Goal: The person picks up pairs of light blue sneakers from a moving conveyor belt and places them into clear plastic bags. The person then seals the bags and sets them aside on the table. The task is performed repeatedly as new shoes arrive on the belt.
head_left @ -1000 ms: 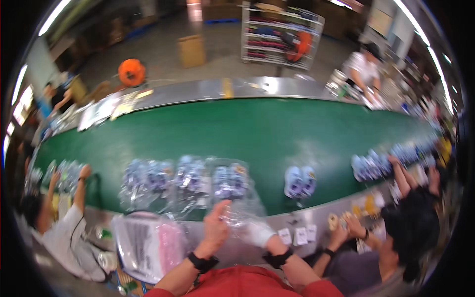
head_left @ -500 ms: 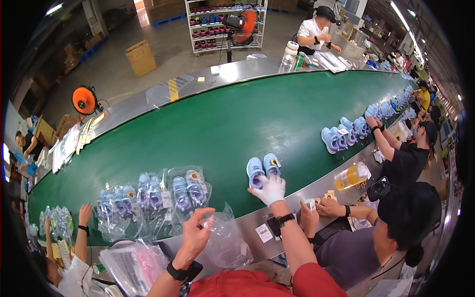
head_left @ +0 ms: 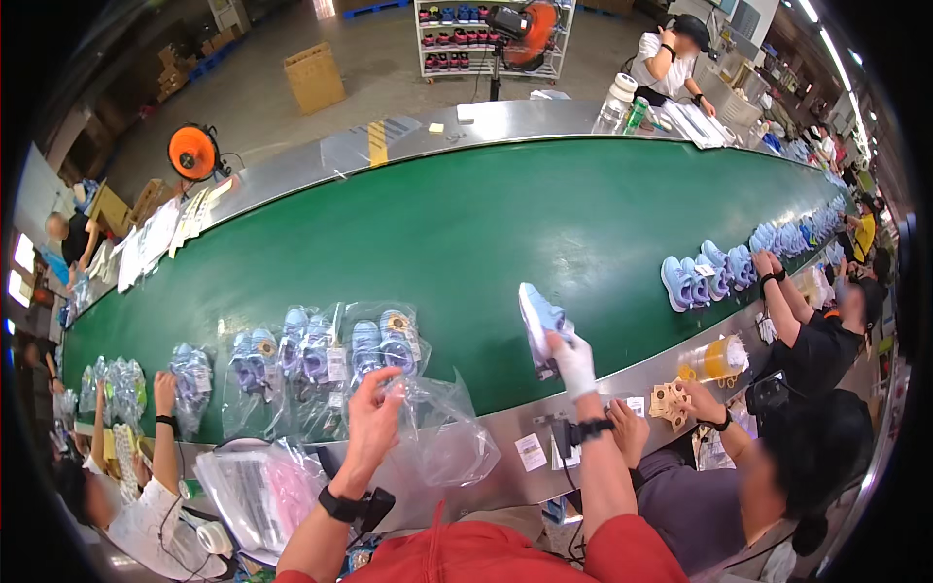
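My right hand (head_left: pixel 575 361), in a white glove, grips a pair of light blue shoes (head_left: pixel 539 323) and holds them above the green conveyor belt (head_left: pixel 466 223). My left hand (head_left: pixel 374 413) holds up an open clear plastic bag (head_left: pixel 442 437) over the belt's near metal edge. Just left of that hand, several bagged blue shoe pairs (head_left: pixel 321 355) lie in a row on the belt.
A person sits close at my right with tags (head_left: pixel 671 398) and a yellow-lidded jar (head_left: pixel 714 358). More blue shoes (head_left: pixel 705 272) lie further right. A stack of empty bags (head_left: pixel 258 486) sits at my lower left, beside another worker. A shoe rack (head_left: pixel 491 34) and orange fans stand beyond the belt.
My right hand closed on the blue shoe pair and lifted it off the belt toward me. My left hand raised the clear bag. The view swung further right.
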